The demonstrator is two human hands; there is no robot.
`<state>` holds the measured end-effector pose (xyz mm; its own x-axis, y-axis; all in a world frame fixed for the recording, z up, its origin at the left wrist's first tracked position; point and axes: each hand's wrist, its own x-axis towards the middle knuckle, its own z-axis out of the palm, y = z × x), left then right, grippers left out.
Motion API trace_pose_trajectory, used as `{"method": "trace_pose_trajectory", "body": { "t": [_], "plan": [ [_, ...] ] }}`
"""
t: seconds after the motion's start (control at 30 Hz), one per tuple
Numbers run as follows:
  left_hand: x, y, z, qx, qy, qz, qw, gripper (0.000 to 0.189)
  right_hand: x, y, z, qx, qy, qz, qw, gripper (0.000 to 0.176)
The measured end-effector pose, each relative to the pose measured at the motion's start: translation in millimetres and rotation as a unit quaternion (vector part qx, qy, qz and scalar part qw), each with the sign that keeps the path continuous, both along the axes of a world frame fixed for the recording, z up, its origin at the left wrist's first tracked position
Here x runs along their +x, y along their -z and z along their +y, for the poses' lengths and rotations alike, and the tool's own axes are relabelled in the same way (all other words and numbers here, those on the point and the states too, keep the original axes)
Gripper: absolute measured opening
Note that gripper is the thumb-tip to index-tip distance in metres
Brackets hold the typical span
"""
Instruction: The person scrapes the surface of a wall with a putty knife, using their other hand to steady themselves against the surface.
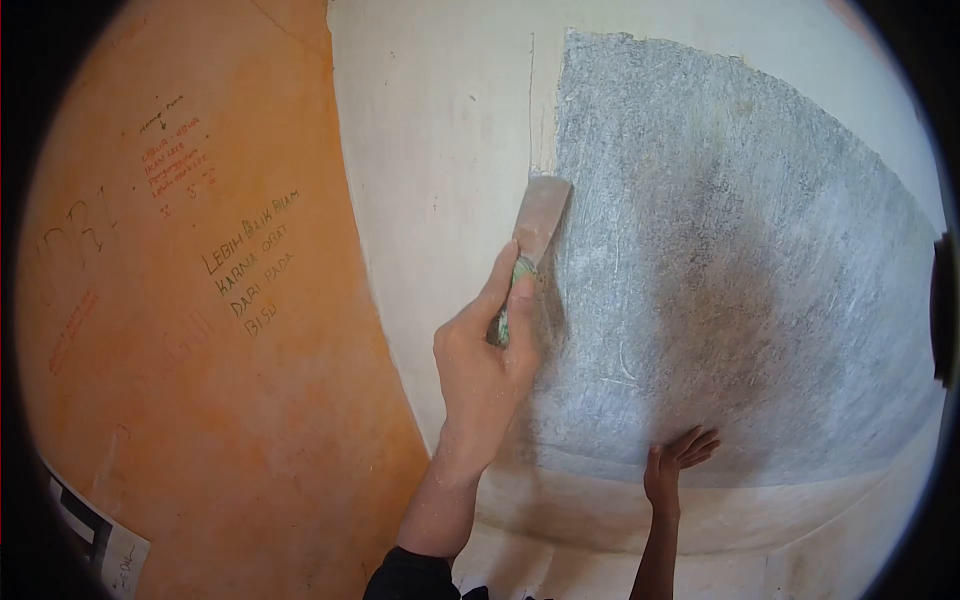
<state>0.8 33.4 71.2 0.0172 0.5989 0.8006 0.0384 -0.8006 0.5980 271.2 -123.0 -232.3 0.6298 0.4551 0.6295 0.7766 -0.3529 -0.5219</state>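
Head view: left hand (pixel 480 365) holds scraper (pixel 540 215) against wall (pixel 440 120).

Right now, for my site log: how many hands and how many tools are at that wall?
Hands: 2, left hand and right hand
Scrapers: 1, the scraper held in the left hand
Total: 3

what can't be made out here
Head view: scraper handle mostly hidden in the grip of the left hand.
Head view: right hand palm faces the grey patch, unseen.
Head view: red writing on the orange wall, too small to read.
Head view: paper cut off by the lower-left edge.
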Motion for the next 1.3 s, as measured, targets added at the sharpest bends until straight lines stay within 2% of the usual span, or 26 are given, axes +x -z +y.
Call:
{"method": "trace_pose_trajectory", "body": {
  "t": [0.07,0.17,0.23,0.3,0.37,0.43,0.47,0.53,0.63,0.67,0.73,0.77,0.83,0.97,1.03,1.07,1.1,1.17,1.2,1.3],
  "plan": [
    [2,-1,2,0.012,-0.018,-0.011,1.0,0.035,1,-3,-4,-0.008,-0.009,0.002,1.0,0.097],
    [0,-1,1,0.012,0.034,-0.054,0.998,0.035,-2,-2,-4,-0.005,-0.011,0.006,1.0,0.097],
    [-4,4,-5,-0.074,0.08,-0.022,0.994,0.036,0,-1,-2,-0.009,0.001,-0.01,1.0,0.097],
    [-7,-24,-10,-0.099,0.065,0.006,0.993,0.037,1,1,3,-0.004,0.004,-0.018,1.0,0.097],
    [-8,-28,-11,-0.137,0.051,0.031,0.989,0.037,3,0,-3,-0.012,0.007,-0.029,0.999,0.097],
    [-7,-17,-4,-0.052,0.076,-0.02,0.996,0.037,0,-1,-2,-0.011,0.006,-0.011,1.0,0.096],
    [-4,-9,1,-0.05,0.078,-0.02,0.996,0.037,1,0,-2,-0.009,0.007,-0.011,1.0,0.096],
    [1,5,11,0.039,0.012,-0.022,0.999,0.037,3,3,-1,-0.011,0.011,-0.018,1.0,0.096],
    [-8,-16,3,-0.019,0.027,0.0,0.999,0.038,2,2,-1,-0.01,0.012,-0.015,1.0,0.095],
    [-7,-10,7,-0.021,0.026,0.002,0.999,0.038,0,0,-1,-0.012,0.011,-0.012,1.0,0.095],
    [1,8,17,0.084,0.021,-0.043,0.995,0.038,-3,-4,-1,-0.003,0.004,-0.001,1.0,0.095],
    [2,0,15,0.088,0.022,-0.042,0.995,0.038,-2,-3,2,0.001,0.005,0.0,1.0,0.095],
    [2,-22,7,0.02,-0.009,-0.009,1.0,0.038,-1,1,1,0.009,0.02,-0.023,1.0,0.094],
    [2,-22,7,-0.003,0.011,-0.011,1.0,0.038,-3,3,0,0.006,0.019,-0.015,1.0,0.094],
    [10,1,22,0.123,0.008,-0.051,0.991,0.038,2,4,1,0.004,0.022,-0.019,1.0,0.094],
    [11,-6,24,0.132,-0.003,-0.053,0.99,0.038,3,3,4,0.008,0.023,-0.02,1.0,0.094],
    [7,-22,17,0.131,-0.003,-0.053,0.99,0.038,2,3,3,0.008,0.022,-0.021,1.0,0.094],
    [-3,-53,-3,-0.06,0.025,0.007,0.998,0.039,0,1,0,0.003,0.017,-0.023,1.0,0.094],
    [-1,-48,3,-0.003,0.023,-0.024,0.999,0.039,-1,-1,1,0.003,0.017,-0.017,1.0,0.094],
    [0,-28,1,-0.022,0.064,-0.035,0.997,0.042,1,3,-1,0.004,0.019,-0.024,1.0,0.093]
  ]
}}
